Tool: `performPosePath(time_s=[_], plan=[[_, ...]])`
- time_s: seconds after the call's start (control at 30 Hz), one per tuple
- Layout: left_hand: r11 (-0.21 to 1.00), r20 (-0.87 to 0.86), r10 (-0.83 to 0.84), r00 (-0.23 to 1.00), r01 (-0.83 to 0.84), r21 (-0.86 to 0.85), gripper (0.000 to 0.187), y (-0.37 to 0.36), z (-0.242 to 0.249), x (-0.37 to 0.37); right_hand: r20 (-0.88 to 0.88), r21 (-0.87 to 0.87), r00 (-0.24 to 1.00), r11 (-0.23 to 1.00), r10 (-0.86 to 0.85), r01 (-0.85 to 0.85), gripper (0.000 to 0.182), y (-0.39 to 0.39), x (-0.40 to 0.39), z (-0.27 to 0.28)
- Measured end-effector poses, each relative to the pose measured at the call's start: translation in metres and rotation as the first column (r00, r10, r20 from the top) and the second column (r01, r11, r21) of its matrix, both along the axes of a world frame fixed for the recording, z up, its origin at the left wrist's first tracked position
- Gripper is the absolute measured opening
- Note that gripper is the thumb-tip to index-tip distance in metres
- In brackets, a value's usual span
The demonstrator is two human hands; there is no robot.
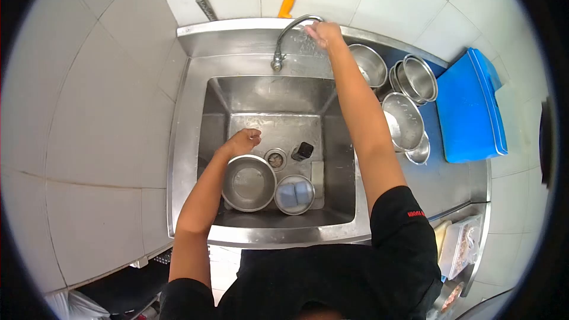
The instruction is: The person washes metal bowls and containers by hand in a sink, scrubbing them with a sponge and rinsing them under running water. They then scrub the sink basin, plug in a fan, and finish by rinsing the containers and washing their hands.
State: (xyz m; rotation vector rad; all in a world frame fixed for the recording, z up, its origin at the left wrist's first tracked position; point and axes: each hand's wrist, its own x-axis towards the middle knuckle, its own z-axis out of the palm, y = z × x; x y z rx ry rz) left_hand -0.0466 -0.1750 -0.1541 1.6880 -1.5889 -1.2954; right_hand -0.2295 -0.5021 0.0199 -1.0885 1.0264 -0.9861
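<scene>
My right hand (325, 34) is at the end of the curved metal tap (283, 40), with water splashing around its fingers, which point left and hold nothing I can see. Over the sink (275, 98), my left hand (244, 141) hovers with loosely bent fingers and nothing in them. Just below it a round metal bowl (232, 198) stands on the sink floor. To its right is a smaller round container (294, 209) with blue-grey pieces (295, 194) in it. A dark, box-like object (303, 151) sits beside the drain (275, 159).
Several metal pots and bowls (404, 120) crowd the right counter, near a large blue box (468, 115). A yellow-handled tool (288, 3) and a grey handle (205, 8) stick up behind the sink's back ledge. Clear plastic containers (461, 246) sit lower right. Tiled walls (95, 112) rise around.
</scene>
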Motion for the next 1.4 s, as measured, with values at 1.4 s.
performPosePath(time_s=[1.4], plan=[[0.905, 0.415, 0.319, 0.852, -0.144, -0.399, 0.041, -0.042, 0.075, 0.075, 0.233, 0.144, 0.574, 0.556, 0.785, -0.819, 0.036, 0.117, 0.063, 0.012]])
